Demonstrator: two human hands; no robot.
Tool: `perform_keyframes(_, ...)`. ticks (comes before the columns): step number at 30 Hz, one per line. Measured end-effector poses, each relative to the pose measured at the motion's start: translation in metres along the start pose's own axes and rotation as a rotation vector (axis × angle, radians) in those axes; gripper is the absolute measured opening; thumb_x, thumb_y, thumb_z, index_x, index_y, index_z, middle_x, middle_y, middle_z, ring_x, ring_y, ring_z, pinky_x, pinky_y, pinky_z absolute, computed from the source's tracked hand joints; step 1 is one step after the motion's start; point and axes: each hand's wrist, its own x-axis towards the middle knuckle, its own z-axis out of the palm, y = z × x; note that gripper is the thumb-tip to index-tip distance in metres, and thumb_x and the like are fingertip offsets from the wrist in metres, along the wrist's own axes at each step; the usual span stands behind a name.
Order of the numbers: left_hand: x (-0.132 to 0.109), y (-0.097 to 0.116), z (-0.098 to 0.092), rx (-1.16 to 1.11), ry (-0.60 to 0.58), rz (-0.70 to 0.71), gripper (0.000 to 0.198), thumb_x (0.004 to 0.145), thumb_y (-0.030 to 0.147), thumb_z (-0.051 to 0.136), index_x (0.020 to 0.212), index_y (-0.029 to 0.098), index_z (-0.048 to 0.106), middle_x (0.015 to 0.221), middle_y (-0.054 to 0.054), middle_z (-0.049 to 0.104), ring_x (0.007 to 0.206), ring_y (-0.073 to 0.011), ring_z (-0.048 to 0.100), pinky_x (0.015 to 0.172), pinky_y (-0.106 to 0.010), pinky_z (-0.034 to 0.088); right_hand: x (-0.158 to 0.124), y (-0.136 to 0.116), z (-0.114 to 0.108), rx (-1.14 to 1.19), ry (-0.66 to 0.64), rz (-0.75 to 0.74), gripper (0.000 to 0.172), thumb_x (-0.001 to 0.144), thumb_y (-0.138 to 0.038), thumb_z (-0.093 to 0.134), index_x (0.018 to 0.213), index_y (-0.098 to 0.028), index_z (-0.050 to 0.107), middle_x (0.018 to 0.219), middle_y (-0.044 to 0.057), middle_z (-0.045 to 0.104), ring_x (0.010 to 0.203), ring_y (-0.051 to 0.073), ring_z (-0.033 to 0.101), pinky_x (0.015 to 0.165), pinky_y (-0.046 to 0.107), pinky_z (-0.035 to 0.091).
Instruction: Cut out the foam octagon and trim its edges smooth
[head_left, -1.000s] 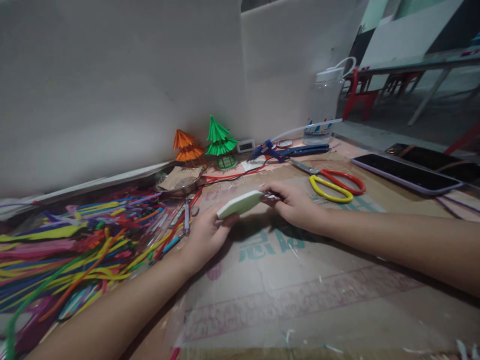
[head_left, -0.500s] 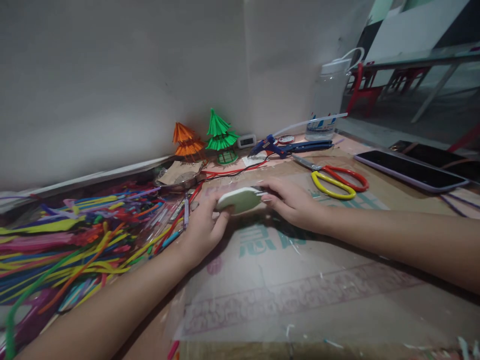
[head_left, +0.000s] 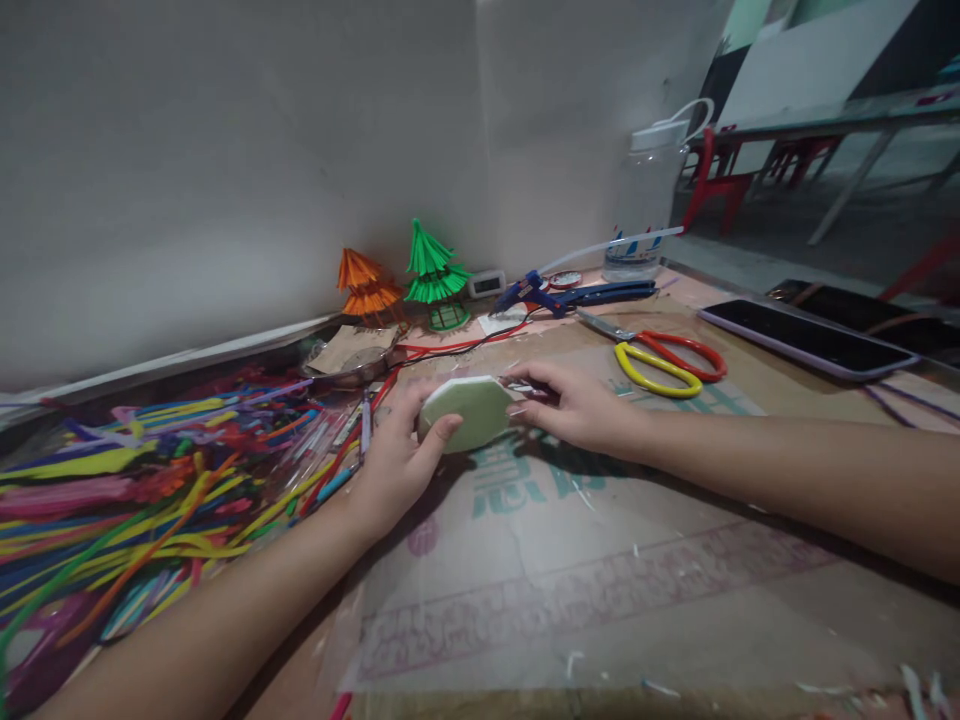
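A pale green, many-sided disc with a white rim is held tilted above the plastic-covered work surface, its green face toward me. My left hand grips its left side, thumb over the front and fingers behind. At the disc's right edge, my right hand is closed, thumb and forefinger close together; a small dark thing seems to lie between them, too blurred to name. Beyond the hands stand an orange paper-like tree and a green one.
Bundles of coloured pipe cleaners cover the left side. Scissors with red and yellow handles lie at right, near a phone. A blue glue gun, dark blue pliers-like tool and water bottle are along the back.
The disc has tipped so that more of its green face shows. My left thumb has shifted on its front, and both hands sit slightly further left in view.
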Motion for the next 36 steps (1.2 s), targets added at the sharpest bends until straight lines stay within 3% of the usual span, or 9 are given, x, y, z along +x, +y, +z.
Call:
perform_keyframes(2, -0.001, 0.000, 0.001, -0.033, -0.023, 0.010, 0.037, 0.092, 0.040, 0.060, 0.125, 0.023, 0.055, 0.114, -0.006, 0.066, 0.101, -0.0206, 0.063, 0.087, -0.032, 0.051, 0.000, 0.000, 0.001, -0.001, -0.020, -0.014, 0.014, 0.086, -0.022, 0.056, 0.095, -0.017, 0.066, 0.082, 0.003, 0.067, 0.071, 0.016, 0.058, 0.063, 0.026, 0.042)
perform_keyframes(5, 0.000, -0.001, 0.004, -0.079, -0.054, -0.020, 0.047, 0.088, 0.042, 0.065, 0.129, 0.022, 0.052, 0.121, -0.008, 0.064, 0.105, -0.0216, 0.063, 0.089, -0.032, 0.052, -0.001, 0.000, 0.002, -0.010, -0.020, -0.033, 0.015, 0.085, -0.015, 0.052, 0.093, -0.018, 0.064, 0.082, 0.003, 0.067, 0.074, 0.016, 0.059, 0.066, 0.026, 0.043)
perform_keyframes(10, 0.001, 0.002, 0.004, -0.101, -0.050, -0.139, 0.038, 0.092, 0.042, 0.058, 0.122, 0.018, 0.056, 0.107, -0.007, 0.069, 0.092, -0.0197, 0.067, 0.076, -0.029, 0.056, -0.002, 0.000, -0.003, -0.093, 0.058, -0.099, 0.024, 0.093, -0.030, 0.050, 0.109, -0.016, 0.061, 0.095, 0.008, 0.068, 0.079, 0.020, 0.060, 0.069, 0.030, 0.047)
perform_keyframes(14, -0.001, 0.003, 0.003, -0.029, -0.032, -0.098, 0.030, 0.092, 0.036, 0.056, 0.117, 0.018, 0.058, 0.104, -0.006, 0.070, 0.091, -0.0195, 0.067, 0.074, -0.029, 0.055, -0.001, 0.002, -0.009, -0.260, 0.130, -0.248, 0.034, 0.099, -0.038, 0.042, 0.112, -0.014, 0.063, 0.104, 0.014, 0.068, 0.093, 0.025, 0.061, 0.081, 0.038, 0.047)
perform_keyframes(21, -0.005, -0.001, 0.002, 0.089, -0.054, -0.007, 0.025, 0.093, 0.032, 0.056, 0.113, 0.018, 0.059, 0.105, -0.007, 0.070, 0.100, -0.0233, 0.066, 0.080, -0.032, 0.053, -0.001, -0.001, -0.009, -0.362, 0.117, -0.346, 0.033, 0.102, -0.035, 0.042, 0.112, -0.015, 0.065, 0.095, 0.011, 0.070, 0.087, 0.023, 0.061, 0.075, 0.033, 0.045)
perform_keyframes(27, -0.007, 0.003, 0.002, 0.138, -0.073, 0.000, 0.023, 0.093, 0.033, 0.054, 0.110, 0.018, 0.059, 0.096, -0.007, 0.072, 0.094, -0.0231, 0.067, 0.079, -0.032, 0.052, -0.003, -0.002, -0.008, -0.380, 0.118, -0.366, 0.035, 0.102, -0.037, 0.041, 0.111, -0.014, 0.066, 0.092, 0.011, 0.070, 0.084, 0.023, 0.061, 0.072, 0.033, 0.044)
perform_keyframes(36, -0.008, 0.004, 0.003, 0.101, -0.080, -0.053, 0.030, 0.094, 0.036, 0.054, 0.116, 0.017, 0.057, 0.099, -0.008, 0.072, 0.097, -0.0244, 0.067, 0.080, -0.034, 0.053, -0.004, 0.000, -0.006, -0.335, 0.126, -0.327, 0.030, 0.101, -0.035, 0.044, 0.110, -0.016, 0.067, 0.094, 0.010, 0.072, 0.085, 0.022, 0.064, 0.074, 0.033, 0.046)
